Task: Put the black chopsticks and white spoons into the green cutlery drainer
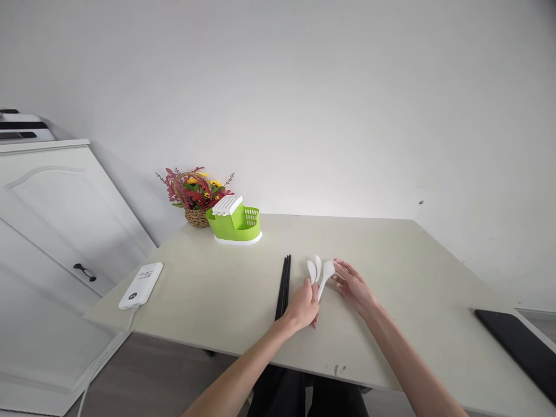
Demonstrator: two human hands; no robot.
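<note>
- Left hand (302, 306) grips white spoons (327, 271) by handles.
- Right hand (354, 287) at one spoon's bowl; can't tell if pinching.
- Slack left grip might scatter them.

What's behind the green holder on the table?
A woven basket with red and yellow flowers stands behind it, toward the left. The green holder covers part of the basket's right side, so you can't see that bit.

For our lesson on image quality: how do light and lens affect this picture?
Head view: light is diffuse, the wall brightest just above the table; head view: the cabinet slants, apparently wide-lens distortion; head view: white spoons show little surface detail.
</note>
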